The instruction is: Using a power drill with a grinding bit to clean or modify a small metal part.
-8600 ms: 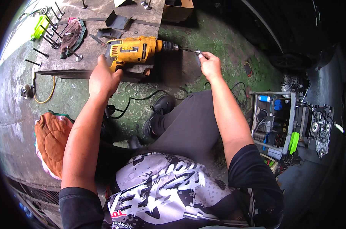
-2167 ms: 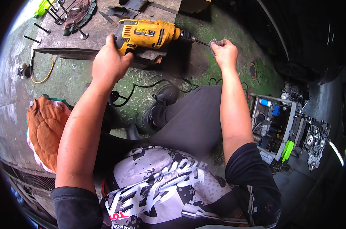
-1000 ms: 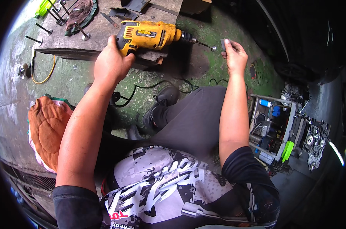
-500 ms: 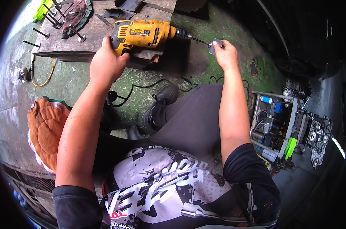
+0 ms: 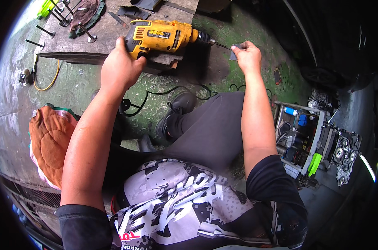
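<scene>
My left hand (image 5: 123,66) grips the handle of a yellow and black power drill (image 5: 164,36), which lies sideways above the wooden bench's near edge and points right. A thin metal rod (image 5: 223,46) sticks out of the drill's black chuck (image 5: 204,38). At the rod's far end my right hand (image 5: 249,57) pinches a small dark grey piece of sandpaper (image 5: 234,55); the rod's tip is hidden by the paper and fingers. Several engine valves (image 5: 91,38) stand head-down on the bench's left part, beside a dark brown cloth (image 5: 85,17).
The wooden bench (image 5: 76,50) also bears a worn blade (image 5: 117,19) and dark sheet scraps (image 5: 134,12). A black cord (image 5: 164,92) winds over the green floor. An orange-brown cloth (image 5: 51,137) lies left. On the right are a tool-filled crate (image 5: 297,133) and a metal engine part (image 5: 344,154).
The drill and both hands appear slightly further right in view, along with the bench. The sandpaper has turned in my right fingers and shows a narrower face.
</scene>
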Demonstrator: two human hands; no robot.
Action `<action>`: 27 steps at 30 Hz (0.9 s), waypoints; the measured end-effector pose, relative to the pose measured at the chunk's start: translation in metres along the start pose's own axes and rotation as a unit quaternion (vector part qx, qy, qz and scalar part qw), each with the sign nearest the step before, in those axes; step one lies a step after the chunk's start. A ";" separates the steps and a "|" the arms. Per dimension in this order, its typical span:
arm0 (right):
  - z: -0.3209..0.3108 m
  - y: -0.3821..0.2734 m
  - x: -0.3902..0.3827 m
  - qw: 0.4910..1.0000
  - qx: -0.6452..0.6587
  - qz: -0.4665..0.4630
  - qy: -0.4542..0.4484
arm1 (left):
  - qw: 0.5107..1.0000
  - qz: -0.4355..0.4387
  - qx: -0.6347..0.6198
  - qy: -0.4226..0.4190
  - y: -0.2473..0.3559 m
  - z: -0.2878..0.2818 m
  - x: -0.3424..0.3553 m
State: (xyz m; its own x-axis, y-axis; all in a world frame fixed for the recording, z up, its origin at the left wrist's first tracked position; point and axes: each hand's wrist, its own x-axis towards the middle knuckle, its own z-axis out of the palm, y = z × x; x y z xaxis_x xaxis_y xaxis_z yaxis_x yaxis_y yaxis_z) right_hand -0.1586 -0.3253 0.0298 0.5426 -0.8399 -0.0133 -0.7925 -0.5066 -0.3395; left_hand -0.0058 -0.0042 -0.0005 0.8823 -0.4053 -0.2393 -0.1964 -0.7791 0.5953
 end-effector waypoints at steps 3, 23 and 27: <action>0.002 -0.002 0.002 1.000 0.008 0.001 -0.005 | 1.000 -0.006 0.002 -0.004 -0.001 0.000 0.000; 0.006 -0.002 0.008 1.000 0.025 -0.001 -0.009 | 1.000 -0.004 0.002 -0.007 -0.001 -0.001 0.000; 0.005 -0.001 0.008 0.999 0.037 -0.013 -0.011 | 1.000 -0.002 0.001 -0.003 -0.002 0.000 0.001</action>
State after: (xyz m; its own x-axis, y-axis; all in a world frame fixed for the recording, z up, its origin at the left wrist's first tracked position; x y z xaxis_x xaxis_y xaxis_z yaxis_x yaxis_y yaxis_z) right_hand -0.1518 -0.3309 0.0254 0.5701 -0.8212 -0.0236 -0.7553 -0.5126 -0.4084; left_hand -0.0048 -0.0028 -0.0025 0.8808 -0.4051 -0.2452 -0.1943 -0.7814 0.5930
